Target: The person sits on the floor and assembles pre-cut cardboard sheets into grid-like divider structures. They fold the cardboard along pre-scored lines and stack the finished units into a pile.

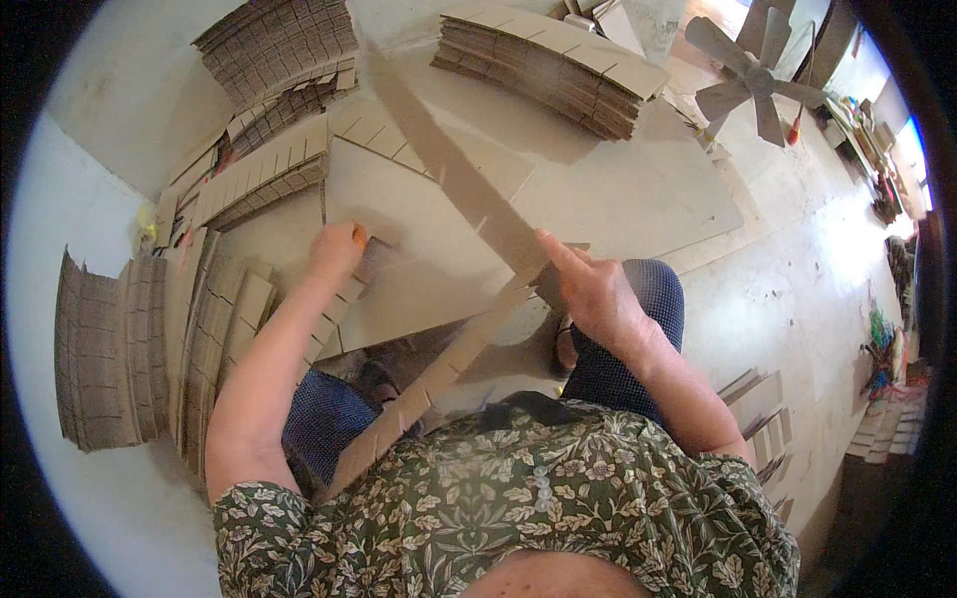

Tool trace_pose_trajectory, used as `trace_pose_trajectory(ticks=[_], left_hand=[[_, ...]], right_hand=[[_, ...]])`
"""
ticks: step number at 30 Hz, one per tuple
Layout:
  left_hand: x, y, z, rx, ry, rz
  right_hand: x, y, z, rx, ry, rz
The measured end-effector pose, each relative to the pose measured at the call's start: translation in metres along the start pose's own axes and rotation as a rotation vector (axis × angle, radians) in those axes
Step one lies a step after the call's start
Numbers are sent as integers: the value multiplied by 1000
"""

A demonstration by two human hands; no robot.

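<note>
My right hand (605, 304) is closed around slotted cardboard strips where they cross, its index finger lying along the top. One long brown strip (444, 159) runs from there toward the far left. Another slotted strip (424, 384) slants down toward my lap on the left. My left hand (337, 253) is closed above the left side of a large flat board (638, 184), with a bit of orange at its fingertips. Beside and below that hand shows a short slotted cardboard strip (329, 324); whether the fingers grip it is hidden.
Stacks of slotted cardboard strips stand at the far left (279, 45), at the left (110, 349) and at the back (548, 65). A fan (760, 80) is at the far right. More cardboard pieces (763, 429) lie on the floor at right. My knees (653, 299) flank the board's near edge.
</note>
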State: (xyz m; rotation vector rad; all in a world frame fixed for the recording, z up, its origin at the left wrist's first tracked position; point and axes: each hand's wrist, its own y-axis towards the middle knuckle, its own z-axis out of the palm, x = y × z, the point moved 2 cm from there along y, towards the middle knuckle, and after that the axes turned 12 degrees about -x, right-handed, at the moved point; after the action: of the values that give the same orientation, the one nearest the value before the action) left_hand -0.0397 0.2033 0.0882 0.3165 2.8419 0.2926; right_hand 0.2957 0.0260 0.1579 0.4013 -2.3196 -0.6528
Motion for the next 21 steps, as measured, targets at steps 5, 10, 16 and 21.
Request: trace_pose_trajectory(ticks=[5,10,16,21], left_hand=[[-36,14,-39,298,-725,-400],[-77,6,-31,367,-795,-330],[-111,-17,-35,275,-807,-311],[-121,-23,-36,-28,-302,119]], right_hand=[[15,2,9,-63,56,-162],[19,8,23,-68,13,-135],[16,6,21,-33,4,-84],[18,8,19,-13,22,-46]])
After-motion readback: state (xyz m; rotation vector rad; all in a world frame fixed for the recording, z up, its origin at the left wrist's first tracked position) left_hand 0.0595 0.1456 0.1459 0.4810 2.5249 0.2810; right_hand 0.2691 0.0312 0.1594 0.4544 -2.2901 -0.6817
